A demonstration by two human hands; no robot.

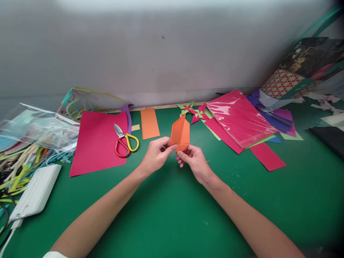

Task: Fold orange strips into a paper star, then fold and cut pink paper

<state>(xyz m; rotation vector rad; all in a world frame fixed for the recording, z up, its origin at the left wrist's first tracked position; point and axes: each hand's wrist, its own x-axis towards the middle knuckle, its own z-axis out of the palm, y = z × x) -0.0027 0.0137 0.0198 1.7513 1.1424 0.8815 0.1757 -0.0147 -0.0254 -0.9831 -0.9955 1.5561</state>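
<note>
orange folded paper (180,130) is held upright above the green worktop (166,215), its point aimed away from the body. the left hand (156,156) pinches its lower left edge between thumb and fingers; the right hand (197,163) pinches the bottom right corner, the other fingers curled behind. the step in hand looks like shaping or checking folds, with a slanted flap and a crossways band near the base; any further crease from here would call for one hand steadying the layers while the other presses.

off to the left lies a white plastic device (36,191) with a cable, beside tangled coloured strips (20,172). further in, red-and-yellow scissors (125,141) rest partly on a red sheet (99,143), with a plain orange strip (149,123) lying flat to the right of them.

on the right, a clear sleeve (239,118) holds red square paper. past the hands lie red and green folded stars (197,115). a clear bag (40,122) sits far left, pale blue showing through, though whether inside or beneath i cannot tell. at far right stands a patterned bag (285,84), contents unclear.
</note>
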